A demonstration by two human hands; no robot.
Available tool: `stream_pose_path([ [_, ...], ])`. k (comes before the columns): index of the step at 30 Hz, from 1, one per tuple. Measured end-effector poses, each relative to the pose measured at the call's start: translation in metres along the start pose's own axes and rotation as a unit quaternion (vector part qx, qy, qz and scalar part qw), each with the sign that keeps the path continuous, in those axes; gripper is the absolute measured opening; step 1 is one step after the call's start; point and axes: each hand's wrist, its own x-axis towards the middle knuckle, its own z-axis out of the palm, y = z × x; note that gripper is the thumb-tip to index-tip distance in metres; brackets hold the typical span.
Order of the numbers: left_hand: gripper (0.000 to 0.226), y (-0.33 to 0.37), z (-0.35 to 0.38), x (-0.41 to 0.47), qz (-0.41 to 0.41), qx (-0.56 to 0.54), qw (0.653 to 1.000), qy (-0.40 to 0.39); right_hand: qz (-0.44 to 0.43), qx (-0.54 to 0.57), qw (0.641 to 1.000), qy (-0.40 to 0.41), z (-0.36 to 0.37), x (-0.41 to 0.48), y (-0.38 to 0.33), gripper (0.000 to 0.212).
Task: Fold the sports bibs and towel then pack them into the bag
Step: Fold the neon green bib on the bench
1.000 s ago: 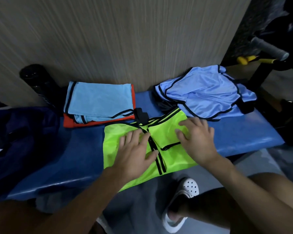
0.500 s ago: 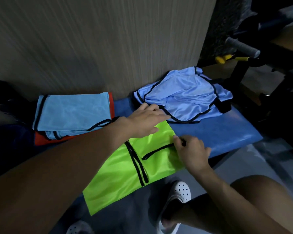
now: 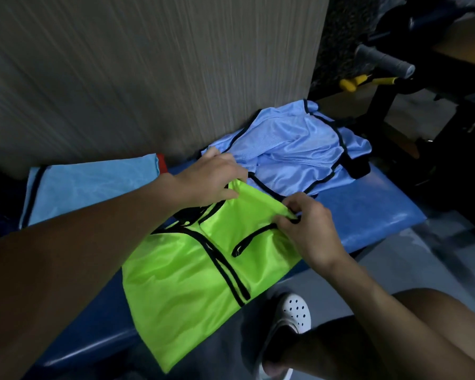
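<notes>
A: Where does the neon green bib (image 3: 192, 283) lie?

B: Spread across the blue padded worktop (image 3: 381, 215), black trim facing up; its near corner hangs over the front edge, above the floor; its far edge is raised a little off the padding.

A: And the left hand (image 3: 214, 179)?

B: It reaches across from the left; thumb and fingers are pinched together on the bib's far corner, gripping the green cloth.

A: The right hand (image 3: 307, 231)?

B: Fingers curled, clamped on the bib's right edge where a strip of black trim runs; both hands hold the same raised edge, one at each end.

A: What else sits on the worktop?

B: A light blue bib (image 3: 294, 154) with black trim lies crumpled at the back right, against the wall panel, just behind the left hand; a folded light blue bib (image 3: 93, 187) lies flat at the back left, with a sliver of red cloth (image 3: 162, 160) showing at its far corner; whether the red is beneath it I cannot tell for certain.

A: Below the worktop?

B: A foot in a white perforated clog (image 3: 294, 311) stands on the grey floor, under the green bib's hanging corner; a grey padded handle (image 3: 384, 60) sticks out at the upper right.
</notes>
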Motion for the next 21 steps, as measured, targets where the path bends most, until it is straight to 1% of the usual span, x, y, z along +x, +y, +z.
stream_pose_path([
  [3, 0.022, -0.001, -0.010, 0.020, -0.002, -0.013, 0.999, 0.043, -0.038, -0.011, 0.999, 0.032, -0.019, 0.014, -0.002, 0.014],
  [6, 0.019, 0.002, -0.029, 0.043, -0.004, -0.022, 0.995, 0.093, -0.083, 0.017, 0.992, 0.088, -0.042, 0.025, -0.007, 0.015],
  [8, 0.019, 0.004, -0.042, 0.048, 0.016, -0.013, 0.991, 0.135, -0.116, 0.007, 0.985, 0.125, -0.054, 0.025, -0.012, 0.018],
  [10, 0.017, 0.005, -0.049, 0.038, 0.044, -0.002, 0.985, 0.165, -0.162, -0.028, 0.976, 0.140, -0.058, 0.016, -0.015, 0.020],
  [12, 0.012, 0.007, -0.051, 0.016, 0.066, 0.011, 0.983, 0.174, -0.211, -0.058, 0.970, 0.106, -0.053, -0.002, -0.021, 0.021],
  [14, 0.010, 0.007, -0.046, -0.013, 0.074, 0.027, 0.983, 0.166, -0.239, -0.067, 0.968, 0.036, -0.036, -0.024, -0.029, 0.025],
  [15, 0.010, 0.006, -0.041, -0.029, 0.073, 0.034, 0.985, 0.155, -0.251, -0.071, 0.965, 0.003, -0.024, -0.034, -0.032, 0.027],
  [16, 0.018, 0.005, -0.034, -0.044, 0.069, 0.040, 0.987, 0.140, -0.260, -0.074, 0.962, -0.026, -0.011, -0.045, -0.035, 0.030],
  [18, 0.035, 0.002, -0.021, -0.074, 0.052, 0.044, 0.993, 0.101, -0.265, -0.075, 0.958, -0.082, 0.015, -0.063, -0.039, 0.032],
  [19, 0.037, 0.000, -0.015, -0.087, 0.043, 0.044, 0.994, 0.087, -0.260, -0.082, 0.956, -0.113, 0.028, -0.071, -0.039, 0.033],
  [21, 0.029, 0.001, -0.008, -0.110, 0.024, 0.042, 0.996, 0.069, -0.238, -0.111, 0.948, -0.181, 0.048, -0.080, -0.039, 0.039],
])
